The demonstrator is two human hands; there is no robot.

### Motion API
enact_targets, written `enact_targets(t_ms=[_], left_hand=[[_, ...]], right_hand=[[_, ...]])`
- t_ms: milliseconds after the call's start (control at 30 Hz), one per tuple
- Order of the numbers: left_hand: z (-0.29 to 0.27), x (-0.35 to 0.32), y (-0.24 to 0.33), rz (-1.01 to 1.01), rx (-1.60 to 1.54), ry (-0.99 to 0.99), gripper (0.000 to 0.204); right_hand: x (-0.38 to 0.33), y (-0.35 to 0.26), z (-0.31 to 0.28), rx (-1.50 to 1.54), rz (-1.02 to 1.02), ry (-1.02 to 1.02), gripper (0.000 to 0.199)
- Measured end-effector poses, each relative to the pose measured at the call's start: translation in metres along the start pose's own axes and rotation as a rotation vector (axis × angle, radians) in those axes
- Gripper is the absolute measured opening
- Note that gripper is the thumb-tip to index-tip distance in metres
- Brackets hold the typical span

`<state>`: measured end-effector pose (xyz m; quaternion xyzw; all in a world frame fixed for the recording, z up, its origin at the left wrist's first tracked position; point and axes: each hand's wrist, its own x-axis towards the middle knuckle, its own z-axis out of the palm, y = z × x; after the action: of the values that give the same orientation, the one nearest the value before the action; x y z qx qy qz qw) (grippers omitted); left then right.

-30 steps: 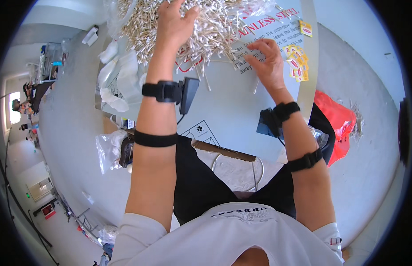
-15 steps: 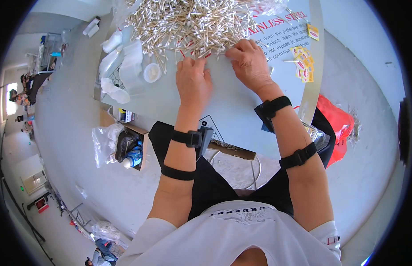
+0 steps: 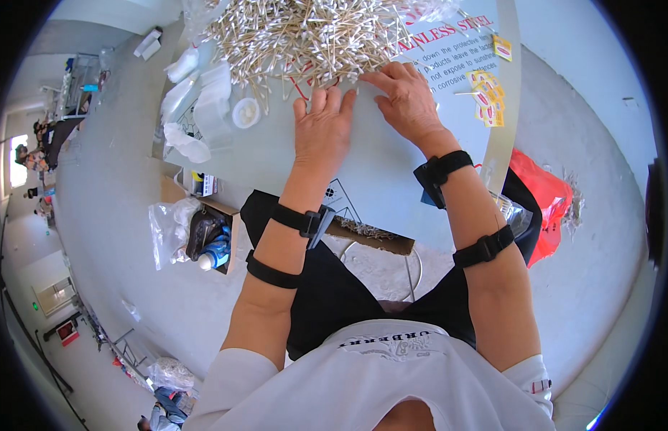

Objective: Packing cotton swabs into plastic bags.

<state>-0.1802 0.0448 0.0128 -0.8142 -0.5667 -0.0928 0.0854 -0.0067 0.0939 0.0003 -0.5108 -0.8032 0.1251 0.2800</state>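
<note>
A large heap of cotton swabs [image 3: 305, 36] covers the upper centre of the frame, lying on a pale table [image 3: 377, 179]. The left hand [image 3: 323, 129] rests flat, fingers spread and grasping nothing, its fingertips just at the near edge of the heap. The right hand [image 3: 406, 100], upper right of centre, is loosely curled with fingertips touching swabs at the edge; whether it pinches any cannot be told. Yellow stickers [image 3: 486, 97] lie right of it. A small white round lid [image 3: 246, 112] and clear plastic bags [image 3: 197, 93] lie at the upper left.
</note>
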Motion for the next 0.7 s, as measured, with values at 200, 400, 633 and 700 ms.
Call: enact_targets(t_ms=[200,400,633,700], left_hand=[[-0.024,-0.036,0.023,0.063,0.078,-0.086,0.036],[-0.089,-0.119,0.055,0.341,-0.057,-0.491,0.029],[-0.070,-0.105,0.048,0.150,-0.600,-0.197,0.011],[-0.053,-0.079,0.051,0.100,-0.613,-0.155,0.012]], right_hand=[[-0.002,-0.004,-0.004,-0.104,-0.062,-0.101,0.042],[-0.007,0.018,-0.028,0.196,-0.018,0.269,0.036],[-0.065,0.026,-0.073,0.958,0.639,0.617,0.014],[-0.091,0.019,-0.073,1.034,0.736,0.651,0.014]])
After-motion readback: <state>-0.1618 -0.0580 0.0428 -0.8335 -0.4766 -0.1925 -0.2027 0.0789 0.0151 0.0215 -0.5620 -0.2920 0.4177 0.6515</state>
